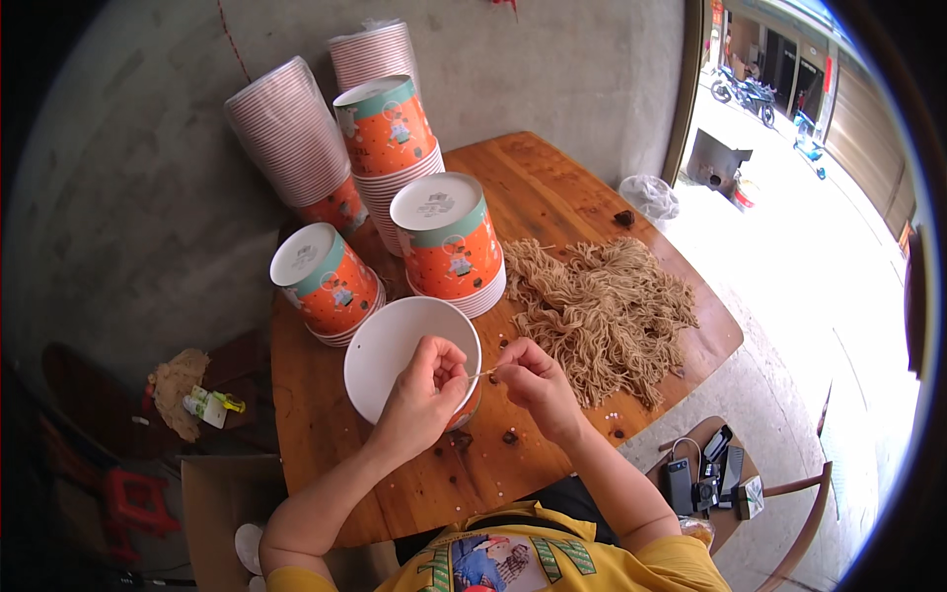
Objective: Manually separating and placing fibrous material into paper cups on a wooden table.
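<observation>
My left hand pinches one end of a thin tan strand, held over the near right rim of a paper bucket. My right hand closes its fingertips on the other end, just right of that rim. The open paper bucket is white inside, and its orange outside shows only a little under my left hand. A heap of tangled tan strands, like yarn or dried noodles, lies on the table to the right. What my fingertips cover is hidden.
Upside-down orange paper buckets stand stacked behind the open one. Taller wrapped stacks lean by the grey wall. Dark scraps dot the wooden table. A cardboard box is at the lower left, a chair with electronic devices at the lower right.
</observation>
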A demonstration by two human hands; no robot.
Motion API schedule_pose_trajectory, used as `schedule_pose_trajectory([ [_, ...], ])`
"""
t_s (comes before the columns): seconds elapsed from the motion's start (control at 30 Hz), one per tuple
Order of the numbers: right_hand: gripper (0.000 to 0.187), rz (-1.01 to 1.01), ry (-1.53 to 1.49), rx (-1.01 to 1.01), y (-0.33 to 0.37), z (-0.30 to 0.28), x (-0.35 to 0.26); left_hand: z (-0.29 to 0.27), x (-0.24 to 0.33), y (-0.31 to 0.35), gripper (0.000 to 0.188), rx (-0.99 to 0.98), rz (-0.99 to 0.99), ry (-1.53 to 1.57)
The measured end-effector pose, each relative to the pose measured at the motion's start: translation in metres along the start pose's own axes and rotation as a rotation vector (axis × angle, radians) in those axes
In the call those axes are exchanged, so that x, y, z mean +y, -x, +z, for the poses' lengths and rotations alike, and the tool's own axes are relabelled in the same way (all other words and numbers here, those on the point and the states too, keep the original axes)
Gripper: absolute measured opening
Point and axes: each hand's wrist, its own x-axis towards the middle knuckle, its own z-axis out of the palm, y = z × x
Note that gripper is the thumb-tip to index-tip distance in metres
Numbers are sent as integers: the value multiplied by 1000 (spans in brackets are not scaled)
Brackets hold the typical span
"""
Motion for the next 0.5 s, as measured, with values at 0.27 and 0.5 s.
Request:
schedule_pose_trajectory([
  [0.27, 18, -319, 1011, -18, 12, 11, -31, 4, 5, -4, 18, 1, 84, -41],
  [0.5, 13, -405, 994, -54, 14, 22, -17, 3, 4, 12, 12, 69, 107, -265],
])
